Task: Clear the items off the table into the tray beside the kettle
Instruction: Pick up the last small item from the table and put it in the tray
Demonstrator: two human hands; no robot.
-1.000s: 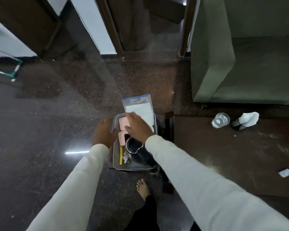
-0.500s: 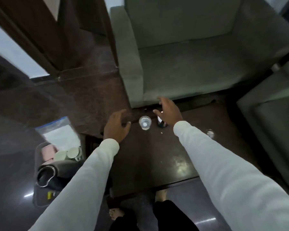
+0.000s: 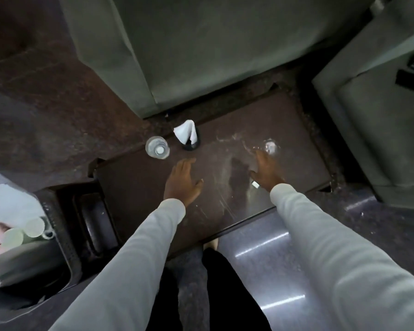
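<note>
the glass (image 3: 157, 147) stands upright at the far left edge of the bench (image 3: 134, 187), with the dark holder (image 3: 189, 145) carrying a white napkin (image 3: 185, 131) just beside it on the right; a small white packet (image 3: 255, 184) lies nearer the middle, touching the thumb side of the right hand (image 3: 265, 172); these look like what remains to clear; the left hand (image 3: 183, 181) hovers flat, near the glass but apart from it, fingers loosely spread and holding nothing, probably lined up to take the glass or the holder; the right hand is also empty, its fingers (image 3: 261, 156) stretched out over a smeared, shiny patch, likely reaching for the packet beside it; the tray (image 3: 55, 290) sits on the floor well to the left, beside the dark kettle (image 3: 17, 266), already holding two pale cups (image 3: 24, 231) and a plastic bag (image 3: 7, 201), so each item must be carried across; a grey sofa (image 3: 177, 56) stands behind the bench.
</note>
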